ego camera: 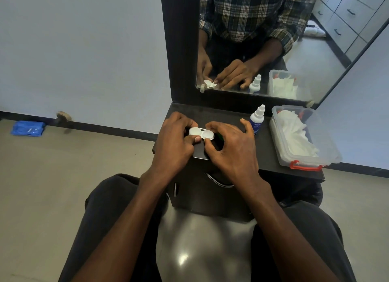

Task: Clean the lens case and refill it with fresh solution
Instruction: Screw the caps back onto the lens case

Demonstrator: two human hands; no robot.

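A white lens case (201, 133) with two round caps lies on the dark shelf (267, 155) in front of the mirror. My left hand (173, 143) grips its left side, thumb against the near edge and fingers curled over the far side. My right hand (228, 147) pinches the right cap between thumb and forefinger, its other fingers spread. A small white solution bottle (257, 118) with a blue label stands upright just right of my right hand.
A clear plastic box (303, 137) with a red latch holds white tissues at the shelf's right end. The mirror (273, 42) rises behind the shelf. A blue packet (27, 128) lies on the floor at far left. My knees are below the shelf.
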